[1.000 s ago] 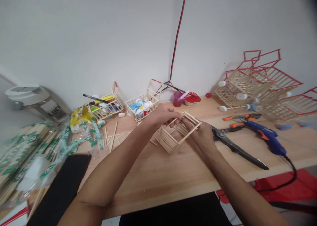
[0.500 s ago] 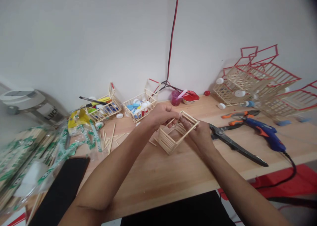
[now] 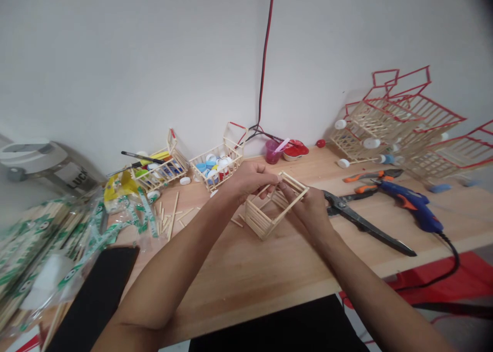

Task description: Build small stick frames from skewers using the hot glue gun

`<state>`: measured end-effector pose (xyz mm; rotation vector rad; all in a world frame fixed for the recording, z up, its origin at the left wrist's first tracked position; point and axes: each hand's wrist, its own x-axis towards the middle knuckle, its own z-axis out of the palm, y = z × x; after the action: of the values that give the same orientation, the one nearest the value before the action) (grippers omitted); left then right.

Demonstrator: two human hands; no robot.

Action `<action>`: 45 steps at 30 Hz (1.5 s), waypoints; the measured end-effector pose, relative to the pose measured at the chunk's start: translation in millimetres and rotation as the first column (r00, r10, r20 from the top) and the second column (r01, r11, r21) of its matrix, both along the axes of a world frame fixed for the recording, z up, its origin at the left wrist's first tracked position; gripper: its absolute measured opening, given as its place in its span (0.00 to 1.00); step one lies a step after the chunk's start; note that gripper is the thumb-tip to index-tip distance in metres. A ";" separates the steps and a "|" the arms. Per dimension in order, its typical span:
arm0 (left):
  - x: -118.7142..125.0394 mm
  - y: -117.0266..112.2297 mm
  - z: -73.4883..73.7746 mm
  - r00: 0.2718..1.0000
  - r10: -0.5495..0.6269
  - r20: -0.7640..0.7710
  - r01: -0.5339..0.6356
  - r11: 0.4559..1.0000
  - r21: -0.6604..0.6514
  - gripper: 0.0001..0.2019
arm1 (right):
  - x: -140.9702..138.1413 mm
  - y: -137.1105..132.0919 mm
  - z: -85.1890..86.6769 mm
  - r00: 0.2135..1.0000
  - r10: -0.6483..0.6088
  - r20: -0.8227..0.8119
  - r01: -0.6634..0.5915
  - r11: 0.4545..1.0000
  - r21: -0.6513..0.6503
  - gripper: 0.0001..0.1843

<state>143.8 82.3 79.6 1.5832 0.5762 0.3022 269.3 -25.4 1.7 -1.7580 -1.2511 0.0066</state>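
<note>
A small box-shaped frame of thin wooden sticks (image 3: 259, 222) is held tilted just above or on the wooden table. My left hand (image 3: 252, 180) is closed, thumb and fingers pinching at the frame's upper far side. From the right, my right hand (image 3: 311, 208) grips the frame, its thumb reaching the top edge near the left fingertips. Whether a small loose piece sits between the fingertips is hidden. Short cut sticks (image 3: 165, 221) lie on the table left of the frame.
Large black cutters (image 3: 358, 221), orange-handled pliers (image 3: 372, 180) and a blue glue gun (image 3: 412, 203) lie to the right. Red-trimmed stick carts (image 3: 400, 121) stand behind them. Two stick baskets (image 3: 221, 162) with bottle caps, a phone (image 3: 100, 290) and bagged sticks (image 3: 34, 239) are leftward.
The view has shifted very slightly. Both hands keep almost the same hold on the stick frame.
</note>
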 end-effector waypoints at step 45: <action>-0.1 2.8 -4.2 1.000 0.005 -0.008 -0.005 1.000 0.007 0.12 | -2.2 -0.6 2.6 0.999 0.005 -0.045 -0.005 1.000 -0.006 0.23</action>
<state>143.7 85.1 75.3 1.5908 0.5867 0.3021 267.1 -26.0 4.3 -1.7508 -1.2243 0.0526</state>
